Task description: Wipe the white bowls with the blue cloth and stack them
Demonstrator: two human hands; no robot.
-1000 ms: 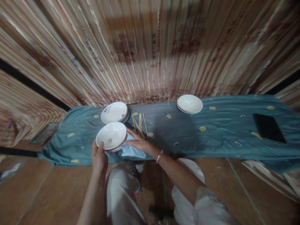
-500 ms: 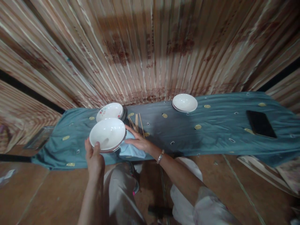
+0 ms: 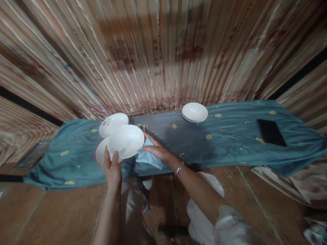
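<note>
A white bowl (image 3: 127,141) is held up and tilted above the near left of the table. My left hand (image 3: 112,168) grips its near-left rim, thumb on the inner side. On its right side my right hand (image 3: 158,149) is closed on a light blue cloth (image 3: 149,156), with fingers at the bowl's edge. Below and left of the held bowl sits another bowl with a red rim (image 3: 100,153), partly covered by it. Behind them is a stack of white plates with a floral print (image 3: 113,124).
Wooden chopsticks (image 3: 145,129) lie behind my right hand, partly hidden. Farther right, white stacked bowls (image 3: 194,112) and a dark flat tablet-like object (image 3: 271,132) rest on the teal tablecloth (image 3: 230,136). A pleated curtain (image 3: 163,51) hangs right behind the table.
The white bowl has moved right and up with both hands, uncovering the red-rimmed bowl beneath. The cloth has shifted along with my right hand. The view has turned slightly right.
</note>
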